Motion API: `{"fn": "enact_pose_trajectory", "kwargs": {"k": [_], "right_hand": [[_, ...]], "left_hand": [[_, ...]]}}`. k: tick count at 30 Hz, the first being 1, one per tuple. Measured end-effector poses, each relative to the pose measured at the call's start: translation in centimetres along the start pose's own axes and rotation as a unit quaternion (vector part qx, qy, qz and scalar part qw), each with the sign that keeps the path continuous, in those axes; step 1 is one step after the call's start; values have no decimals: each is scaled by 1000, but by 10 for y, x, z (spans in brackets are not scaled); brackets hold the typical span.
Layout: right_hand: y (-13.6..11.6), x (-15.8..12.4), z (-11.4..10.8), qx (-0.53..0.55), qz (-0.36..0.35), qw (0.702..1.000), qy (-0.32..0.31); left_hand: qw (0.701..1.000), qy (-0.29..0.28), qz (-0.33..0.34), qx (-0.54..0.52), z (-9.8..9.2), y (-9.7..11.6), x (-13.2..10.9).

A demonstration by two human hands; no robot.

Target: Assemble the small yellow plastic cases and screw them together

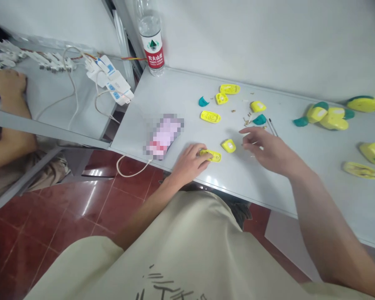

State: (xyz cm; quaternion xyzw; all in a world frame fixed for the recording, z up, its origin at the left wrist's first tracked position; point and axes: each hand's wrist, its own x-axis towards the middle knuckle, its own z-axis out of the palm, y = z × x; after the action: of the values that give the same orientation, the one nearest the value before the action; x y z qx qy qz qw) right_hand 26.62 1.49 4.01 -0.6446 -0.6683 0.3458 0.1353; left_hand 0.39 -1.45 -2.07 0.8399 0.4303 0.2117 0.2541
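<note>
My left hand point(190, 161) rests near the table's front edge, its fingers closed on a flat yellow plastic shell point(212, 156). My right hand point(265, 149) hovers just right of it, fingers curled and partly pinched; whether it holds anything is too small to see. A small yellow part point(228, 146) lies between the two hands. Beyond them lie more yellow shells point(210, 116), a yellow piece point(229, 88), teal pieces point(203, 101) and tiny screws point(247, 121).
A phone point(164, 136) with a cable lies left of my left hand. A water bottle point(152, 39) stands at the back. Assembled yellow-and-teal items point(328, 116) sit at the right. Another person's arm point(9, 121) rests at the neighbouring table with a power strip point(112, 81).
</note>
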Motion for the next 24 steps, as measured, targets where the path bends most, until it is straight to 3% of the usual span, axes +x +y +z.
{"fn": "enact_pose_trajectory", "kwargs": {"k": [5,9,14,20,24], "right_hand": [[-23,3,28,44,-48,993,-101],[-27,7,40,24,-98,988,-116],[-34,5,41,43,-113,984,-129],[-40,1,38,70,-122,982,-125],[-35,-2,39,86,-97,990,-56]], "left_hand": [[1000,0,-6,-25,0,-1,0],[994,36,-42,-98,-2,1,1],[986,73,-60,-135,-10,5,8],[975,74,-62,-201,-13,10,14],[954,102,-121,-255,-8,10,14]]}}
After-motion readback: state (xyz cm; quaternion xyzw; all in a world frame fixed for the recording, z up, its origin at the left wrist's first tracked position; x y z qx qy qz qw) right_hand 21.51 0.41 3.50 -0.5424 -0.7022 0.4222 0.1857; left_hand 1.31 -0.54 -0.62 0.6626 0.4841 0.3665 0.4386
